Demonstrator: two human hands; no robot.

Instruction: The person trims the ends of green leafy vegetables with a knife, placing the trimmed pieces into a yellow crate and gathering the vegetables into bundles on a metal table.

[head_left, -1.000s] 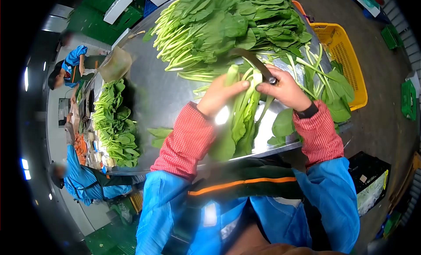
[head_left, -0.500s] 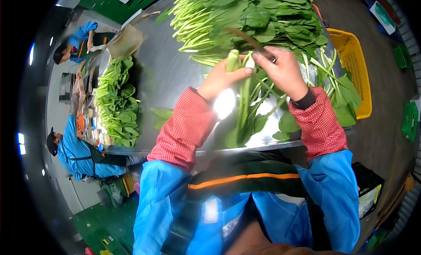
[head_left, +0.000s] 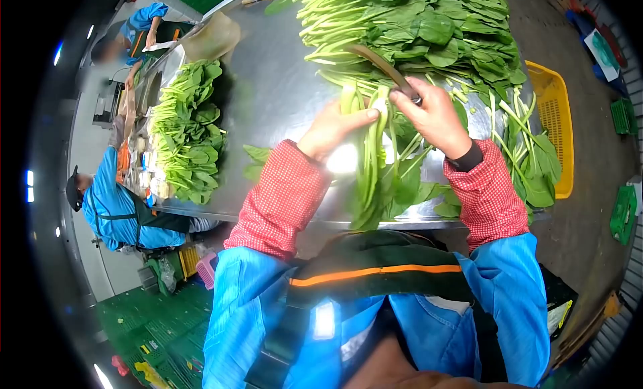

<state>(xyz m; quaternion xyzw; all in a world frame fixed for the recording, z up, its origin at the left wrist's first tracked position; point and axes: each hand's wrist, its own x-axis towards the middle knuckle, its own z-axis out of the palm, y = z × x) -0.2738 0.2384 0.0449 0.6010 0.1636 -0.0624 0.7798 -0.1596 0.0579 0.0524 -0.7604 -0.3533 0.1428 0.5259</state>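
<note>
My left hand (head_left: 335, 128) is closed round a few stalks of leafy greens (head_left: 367, 178), their pale stem ends up and their leaves hanging toward the table's near edge. In my right hand (head_left: 434, 118) is a curved knife (head_left: 380, 63), its brownish blade pointing up and left above the stem ends. My right fingertips are close beside the stalks. Just beyond the hands lies a big heap of leafy greens (head_left: 429, 31), stems facing left. Loose leaves and stems (head_left: 532, 151) lie to the right of my right hand.
A metal table (head_left: 268, 74) carries the greens. Another row of leafy greens (head_left: 187, 134) lies at its left side. Past the right edge stands a yellow basket (head_left: 561, 121). Two people in blue, one person (head_left: 114, 208) nearer, work at the left. Another knife (head_left: 257, 0) lies at the far edge.
The camera view has shifted, so the surroundings sit differently. My right hand has lowered slightly, with the knife blade now clearly seen. The left hand keeps its hold on the stalks.
</note>
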